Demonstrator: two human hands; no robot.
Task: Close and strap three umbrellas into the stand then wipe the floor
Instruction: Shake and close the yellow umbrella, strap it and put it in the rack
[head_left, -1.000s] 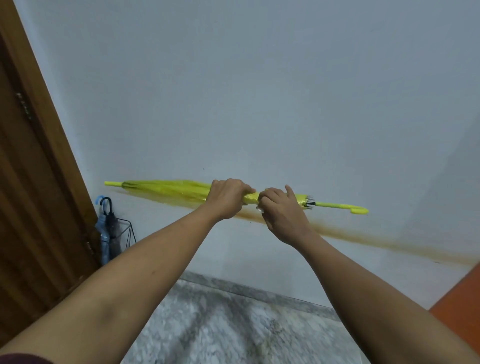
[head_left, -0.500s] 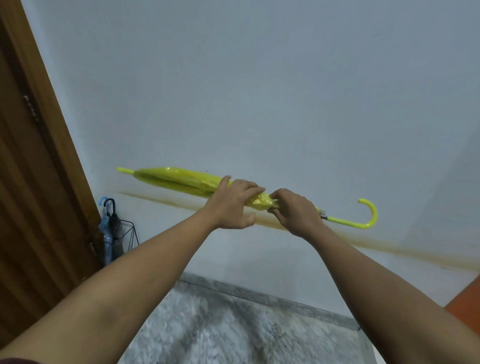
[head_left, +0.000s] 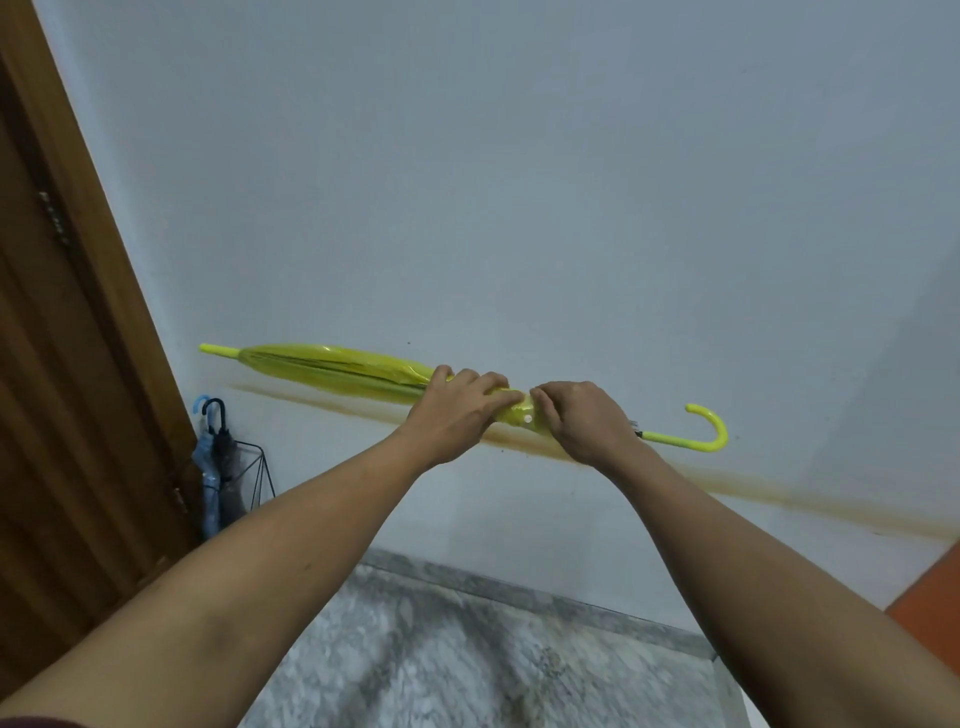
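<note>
A closed yellow umbrella (head_left: 343, 370) is held level in front of the wall, tip to the left and hooked handle to the right. My left hand (head_left: 457, 405) grips its folded canopy near the middle. Just to the right, my right hand (head_left: 582, 423) pinches the yellow strap with a white snap around the canopy. Low at the left stands a black wire umbrella stand (head_left: 254, 470) holding a blue umbrella (head_left: 207, 478) and a black umbrella (head_left: 226, 457), handles up.
A brown wooden door (head_left: 62, 364) fills the left side, right beside the stand. The pale wall (head_left: 519, 182) carries a brownish streak. Grey marble floor (head_left: 467, 660) lies below, and an orange surface (head_left: 930, 608) shows at the lower right edge.
The umbrella has been rolled so its hooked handle now points up. My left hand's fingers have spread over the canopy, and my right hand has shifted onto the strap.
</note>
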